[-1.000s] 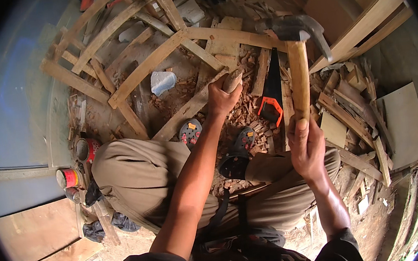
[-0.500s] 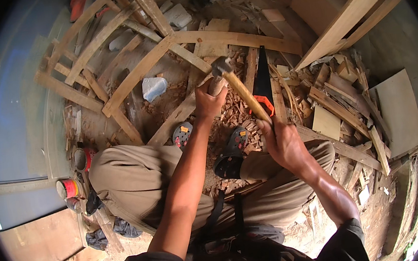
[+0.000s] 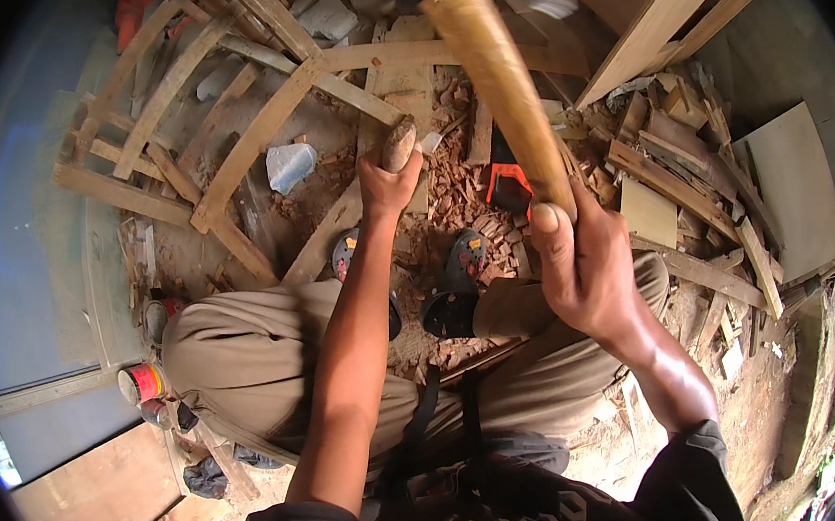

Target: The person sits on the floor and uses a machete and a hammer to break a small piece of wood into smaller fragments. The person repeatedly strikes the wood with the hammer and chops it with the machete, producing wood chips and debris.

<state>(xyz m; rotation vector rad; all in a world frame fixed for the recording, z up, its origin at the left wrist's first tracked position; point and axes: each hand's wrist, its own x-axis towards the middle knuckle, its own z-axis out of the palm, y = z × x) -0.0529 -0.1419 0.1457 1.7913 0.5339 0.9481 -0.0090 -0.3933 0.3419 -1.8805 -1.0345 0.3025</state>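
My right hand (image 3: 589, 269) is wrapped round the lower end of a hammer's (image 3: 506, 86) wooden handle. The hammer is raised close to view, its metal head smeared by motion near the top edge. In front of me my left hand (image 3: 390, 185) grips a chisel (image 3: 399, 145) by its thick wooden handle, the rounded butt facing up. The chisel's blade is hidden beneath the hand. Under that hand a wooden board (image 3: 333, 233) slants across the floor between my feet and the wooden frame (image 3: 265, 139).
A handsaw with an orange handle (image 3: 508, 186) lies right of the reddish wood chips (image 3: 451, 187). A whitish block (image 3: 290, 167) sits left of my left hand. Scrap wood (image 3: 676, 180) is heaped at right, below a leaning wooden panel (image 3: 665, 16). Cans (image 3: 140, 384) stand by my left knee.
The hammer has swung up and toward me, away from the chisel's butt, where its head was before. My left hand keeps its grip on the chisel.
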